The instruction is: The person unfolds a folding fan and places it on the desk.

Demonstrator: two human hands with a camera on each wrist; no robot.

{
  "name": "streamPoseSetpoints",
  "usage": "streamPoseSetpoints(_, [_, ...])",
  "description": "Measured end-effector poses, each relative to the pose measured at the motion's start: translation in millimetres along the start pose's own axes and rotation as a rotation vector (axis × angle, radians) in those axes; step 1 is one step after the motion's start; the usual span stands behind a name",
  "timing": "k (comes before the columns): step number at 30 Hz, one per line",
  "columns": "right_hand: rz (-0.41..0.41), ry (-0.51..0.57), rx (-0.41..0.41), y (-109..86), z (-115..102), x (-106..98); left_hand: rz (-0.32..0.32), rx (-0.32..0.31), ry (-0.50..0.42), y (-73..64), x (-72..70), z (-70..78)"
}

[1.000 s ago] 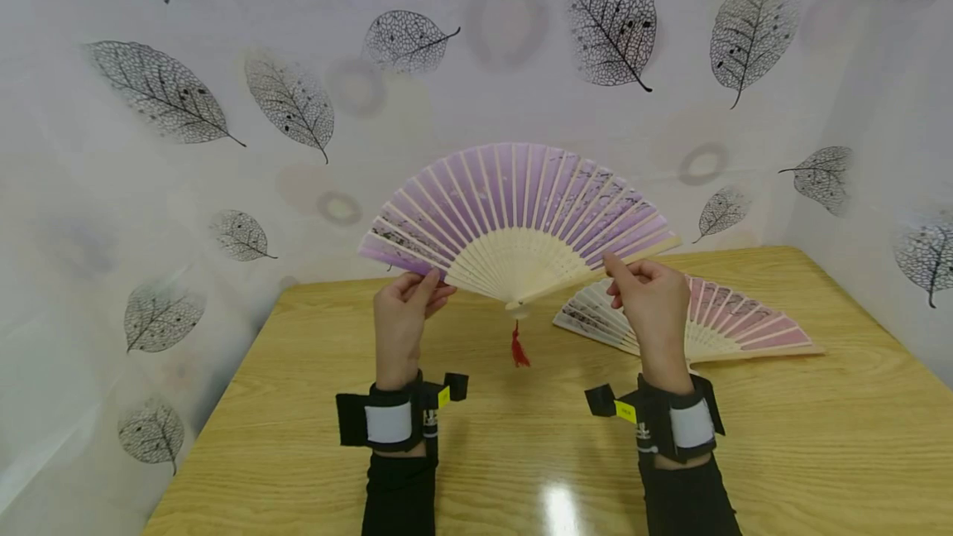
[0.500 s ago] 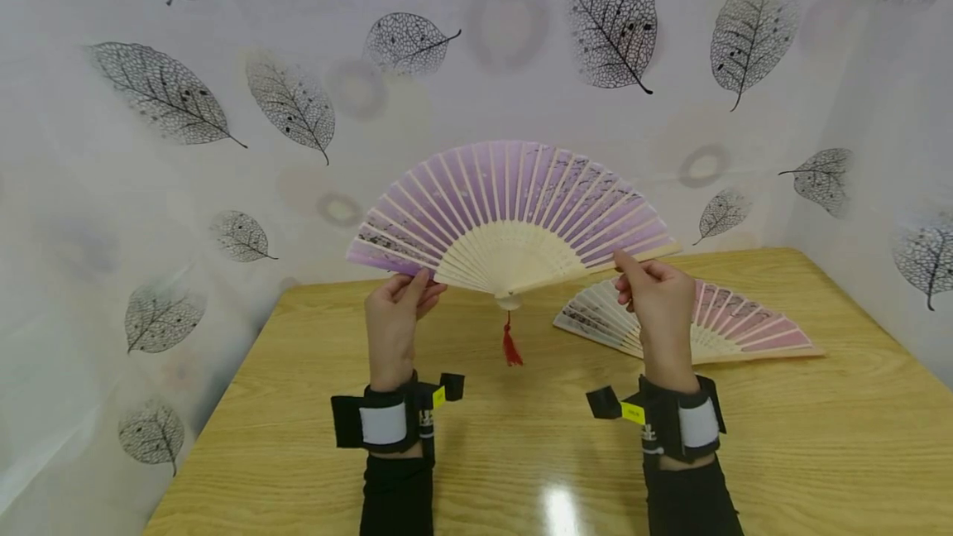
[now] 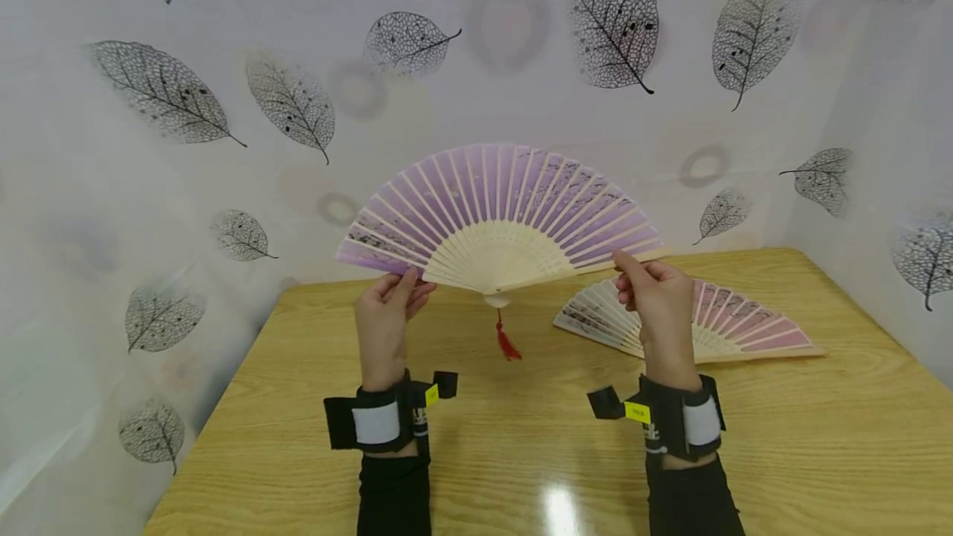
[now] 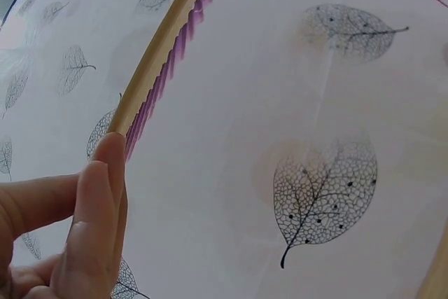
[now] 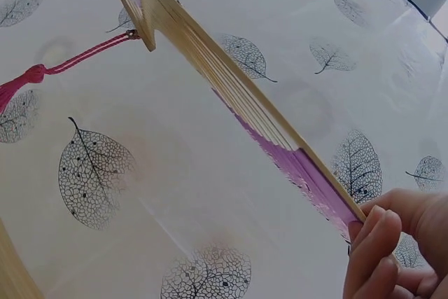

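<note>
A purple folding fan (image 3: 476,189) with pale ribs is spread wide above the table in the head view. My left hand (image 3: 383,317) pinches its left end between thumb and fingers. At the opposite end, my right hand (image 3: 658,304) pinches the right outer rib. From the pivot at the bottom hangs a red tassel (image 3: 508,342). The left wrist view has the fan edge-on, with the left fingers (image 4: 91,222) on its outer rib. In the right wrist view the right fingers (image 5: 378,243) grip the rib near its tip, beside the purple cloth.
A second fan (image 3: 752,321), pink and white, lies spread on the wooden table (image 3: 521,428) behind and right of my right hand, which partly hides it. A pale wall covering (image 3: 476,98) with dark leaf prints rises behind and at both sides of the table.
The purple fan has shifted left, its pivot and tassel moving with it. My left hand has moved slightly left; my right hand has moved only a little to the right.
</note>
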State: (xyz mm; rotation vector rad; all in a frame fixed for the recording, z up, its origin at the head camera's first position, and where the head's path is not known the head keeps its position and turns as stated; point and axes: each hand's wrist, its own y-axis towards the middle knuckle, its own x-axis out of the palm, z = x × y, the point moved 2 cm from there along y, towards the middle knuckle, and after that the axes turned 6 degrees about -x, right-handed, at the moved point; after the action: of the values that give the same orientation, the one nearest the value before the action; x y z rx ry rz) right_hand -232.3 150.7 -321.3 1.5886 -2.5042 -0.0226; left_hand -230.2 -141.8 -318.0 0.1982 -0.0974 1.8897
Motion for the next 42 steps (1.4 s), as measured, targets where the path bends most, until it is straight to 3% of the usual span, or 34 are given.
streamPoseSetpoints(6, [-0.121,-0.008,0.078,5.6,8,3,0.085,-0.038,0.021,5.2,-28.1,0.9])
streamPoseSetpoints(10, [-0.313,-0.109,0.102,11.3,20,9,0.139,-0.075,0.043,8.9,-55.9,-0.8])
streamPoseSetpoints(14, [-0.511,-0.242,0.091,14.5,35,19,0.147,-0.148,0.158,11.0,-79.7,-5.1])
streamPoseSetpoints(19, [-0.666,-0.384,0.121,13.7,52,31,0.137,-0.238,0.234,13.6,-98.6,-14.5])
streamPoseSetpoints(23, [-0.701,-0.453,0.141,14.6,66,35,0.08,-0.345,0.3,18.1,-109.5,-26.4])
streamPoseSetpoints(27, [-0.693,-0.505,0.16,15.9,75,35,0.042,-0.412,0.437,22.4,-115.0,-38.9])
streamPoseSetpoints(33, [-0.678,-0.578,0.162,16.8,81,34,0.065,-0.419,0.557,27.7,-111.9,-53.0])
streamPoseSetpoints(38, [-0.679,-0.625,0.145,17.6,87,32,0.034,-0.42,0.632,30.2,-108.7,-61.4])
streamPoseSetpoints(42, [-0.706,-0.752,0.109,16.5,89,29,0.025,-0.491,0.643,28.8,-108.0,-63.5])
